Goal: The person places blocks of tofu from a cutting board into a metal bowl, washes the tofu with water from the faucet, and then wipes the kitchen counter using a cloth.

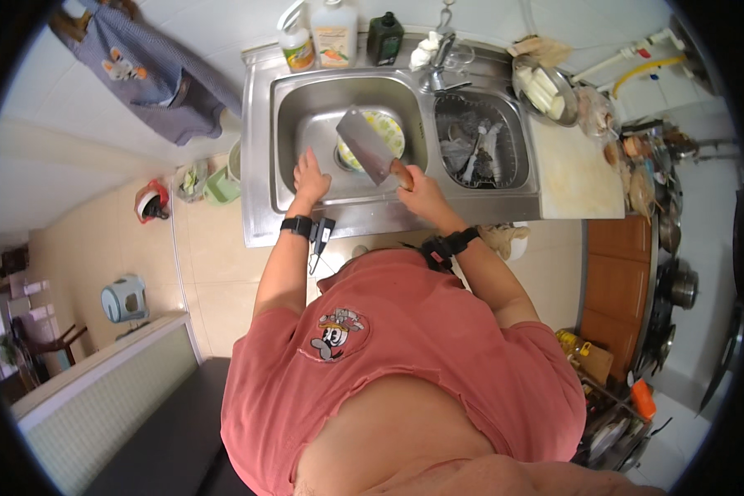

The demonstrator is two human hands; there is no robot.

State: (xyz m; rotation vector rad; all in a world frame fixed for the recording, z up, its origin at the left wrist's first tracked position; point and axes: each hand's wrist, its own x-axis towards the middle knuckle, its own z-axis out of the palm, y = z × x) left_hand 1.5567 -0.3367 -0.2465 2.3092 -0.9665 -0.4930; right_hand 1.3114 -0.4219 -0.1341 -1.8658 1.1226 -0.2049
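Note:
My right hand (423,196) grips the wooden handle of a cleaver (364,144), holding its broad steel blade over the left sink basin (310,124). Below the blade, a plate with a green and yellow pattern (389,127) lies in that basin, partly covered by the cleaver. My left hand (312,177) hangs over the basin's near left part, fingers apart and nothing in it. The blade's tip points to the far left, away from me.
The right basin (519,149) holds a black rack with plastic bags. Behind stand pump bottles (296,49), a dark green bottle (384,38) and the faucet (435,71). At right are a metal bowl of pale pieces (542,93) and a white cutting board (573,173).

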